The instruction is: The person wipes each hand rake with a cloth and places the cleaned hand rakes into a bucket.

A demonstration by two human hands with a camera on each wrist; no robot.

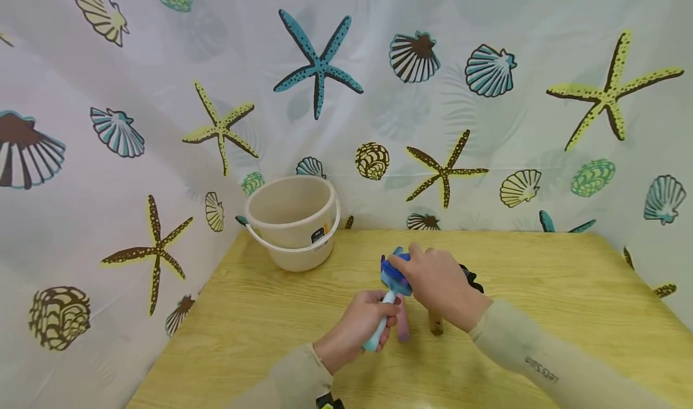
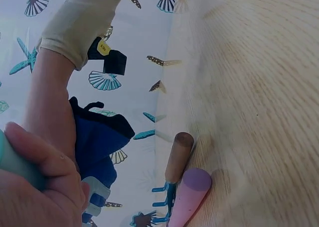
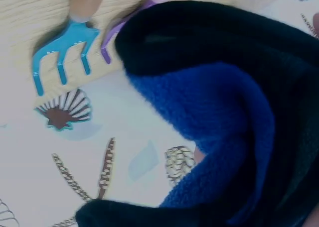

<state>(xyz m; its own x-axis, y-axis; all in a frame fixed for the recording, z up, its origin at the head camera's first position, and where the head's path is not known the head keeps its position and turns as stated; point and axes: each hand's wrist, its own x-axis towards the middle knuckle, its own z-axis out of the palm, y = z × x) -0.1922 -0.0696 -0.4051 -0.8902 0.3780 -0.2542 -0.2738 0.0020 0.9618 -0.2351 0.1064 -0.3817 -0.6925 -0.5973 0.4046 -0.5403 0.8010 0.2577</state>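
Observation:
My left hand [image 1: 365,320] grips the pale blue handle [image 1: 375,338] of a small garden tool, whose light blue head [image 1: 397,285] points away from me. A blue fluffy cloth [image 3: 199,100] with black edging is in my right hand [image 1: 441,282], pressed against the tool's head. The cloth covers part of that head, so its full shape is hidden. Beneath my hands lie two hand rakes: one has a wooden handle [image 2: 179,155] and blue tines [image 3: 62,50], the other a pink handle [image 2: 192,194] and purple tines [image 3: 112,38].
A cream bucket [image 1: 289,240] with a white carrying handle stands at the back left of the wood-grain table [image 1: 243,349]. Behind and beside the table hangs a white curtain [image 1: 379,114] printed with starfish and shells.

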